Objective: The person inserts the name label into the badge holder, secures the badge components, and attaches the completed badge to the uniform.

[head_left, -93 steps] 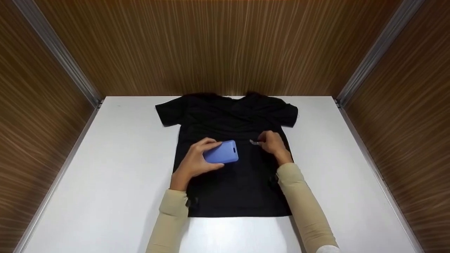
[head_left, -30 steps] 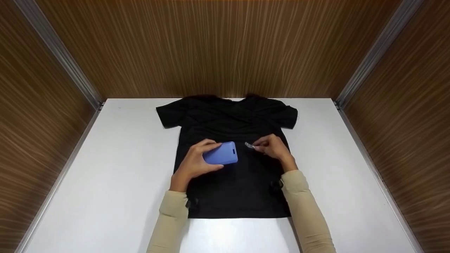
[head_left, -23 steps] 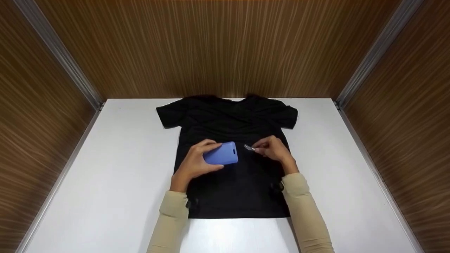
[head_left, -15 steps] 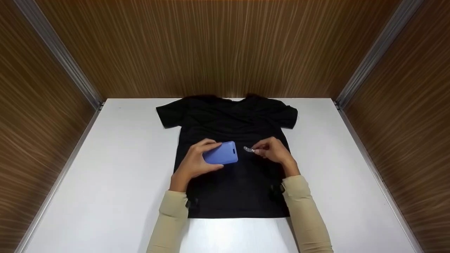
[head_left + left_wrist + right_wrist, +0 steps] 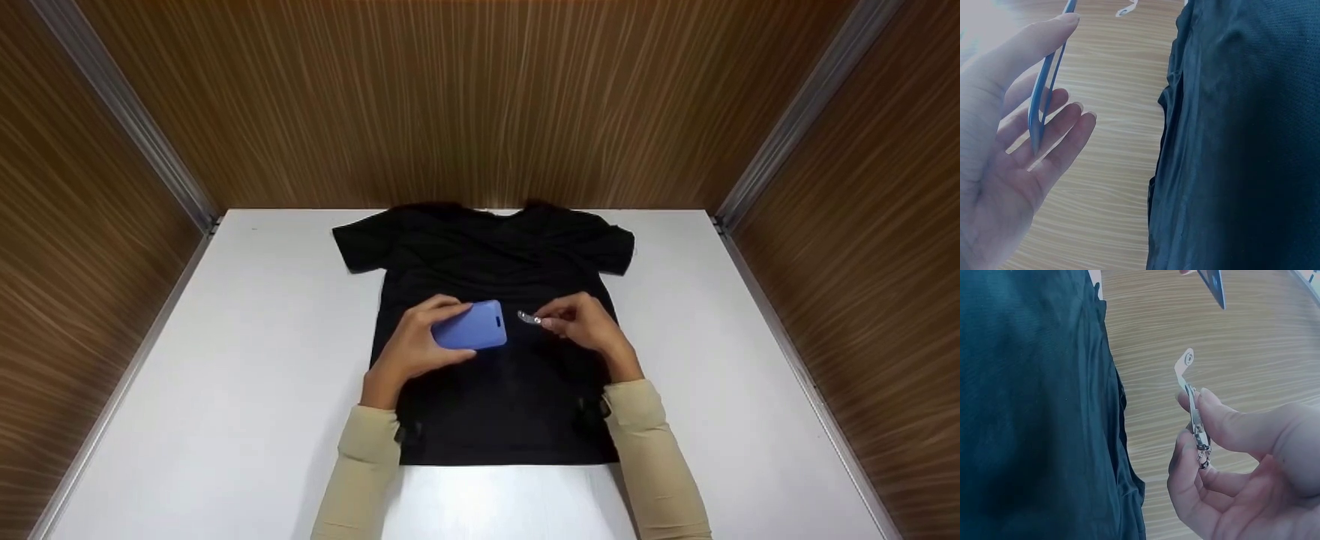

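In the head view my left hand (image 5: 409, 343) holds a flat blue card holder (image 5: 472, 328) between thumb and fingers, its short dark slot facing right. Edge-on in the left wrist view, the holder (image 5: 1039, 104) looks thin, with a narrow gap along its side. My right hand (image 5: 589, 326) pinches a small badge clip (image 5: 528, 318) just to the right of the slotted end, apart from it. The right wrist view shows the clip's metal body (image 5: 1197, 424) between thumb and fingers. Its clear strap (image 5: 1181, 367) with a round snap sticks out past the fingertips.
A black T-shirt (image 5: 510, 420) lies spread on the white table (image 5: 247, 360) beneath both hands, sleeves toward the back. Wood-patterned panels (image 5: 480, 105) with metal corner rails close in the back and both sides.
My right hand has come slightly nearer and turned, bringing the clip closer to the holder's slotted end, with more of its strap showing. The left hand and card holder have barely moved.
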The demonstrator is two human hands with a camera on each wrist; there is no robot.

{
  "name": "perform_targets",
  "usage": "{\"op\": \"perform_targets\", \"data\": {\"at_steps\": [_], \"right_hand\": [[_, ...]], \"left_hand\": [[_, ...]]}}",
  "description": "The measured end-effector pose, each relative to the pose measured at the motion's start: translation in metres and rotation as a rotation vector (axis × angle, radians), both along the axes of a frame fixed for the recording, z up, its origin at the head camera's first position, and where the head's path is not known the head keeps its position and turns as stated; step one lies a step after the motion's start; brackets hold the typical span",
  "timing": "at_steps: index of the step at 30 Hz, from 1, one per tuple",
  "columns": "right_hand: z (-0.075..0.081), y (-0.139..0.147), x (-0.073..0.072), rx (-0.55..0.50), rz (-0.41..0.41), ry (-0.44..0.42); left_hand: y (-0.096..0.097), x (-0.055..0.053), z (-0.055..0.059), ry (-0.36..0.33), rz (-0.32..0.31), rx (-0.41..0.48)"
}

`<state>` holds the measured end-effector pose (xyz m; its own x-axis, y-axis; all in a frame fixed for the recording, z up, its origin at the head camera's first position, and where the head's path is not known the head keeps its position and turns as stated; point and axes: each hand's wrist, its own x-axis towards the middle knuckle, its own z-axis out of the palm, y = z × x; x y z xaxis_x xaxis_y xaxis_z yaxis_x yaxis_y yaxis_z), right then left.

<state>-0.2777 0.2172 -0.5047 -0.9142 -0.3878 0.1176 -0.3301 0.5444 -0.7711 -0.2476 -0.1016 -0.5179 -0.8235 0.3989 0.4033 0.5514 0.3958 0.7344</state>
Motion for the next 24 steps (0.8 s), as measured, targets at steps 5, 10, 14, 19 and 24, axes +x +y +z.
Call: {"op": "perform_targets", "data": {"at_steps": [5, 10, 14, 19, 24], "right_hand": [[0.002, -0.003, 0.002, -0.014, 0.012, 0.003], [0.017, -0.008, 0.011, -0.053, 0.034, 0.002], [0.038, -0.015, 0.024, -0.093, 0.045, -0.026], [0.039, -0.018, 0.025, -0.105, 0.063, -0.027], [0.038, -0.02, 0.025, -0.125, 0.097, -0.01]], "left_hand": [[-0.001, 0.001, -0.001, -0.002, 0.0, 0.003], [-0.002, 0.001, 0.0, 0.008, 0.006, -0.005], [-0.002, 0.0, -0.001, 0.014, 0.014, -0.013], [-0.002, 0.0, 0.001, 0.02, 0.015, -0.013], [-0.002, 0.0, 0.001, 0.028, 0.012, -0.012]]}}
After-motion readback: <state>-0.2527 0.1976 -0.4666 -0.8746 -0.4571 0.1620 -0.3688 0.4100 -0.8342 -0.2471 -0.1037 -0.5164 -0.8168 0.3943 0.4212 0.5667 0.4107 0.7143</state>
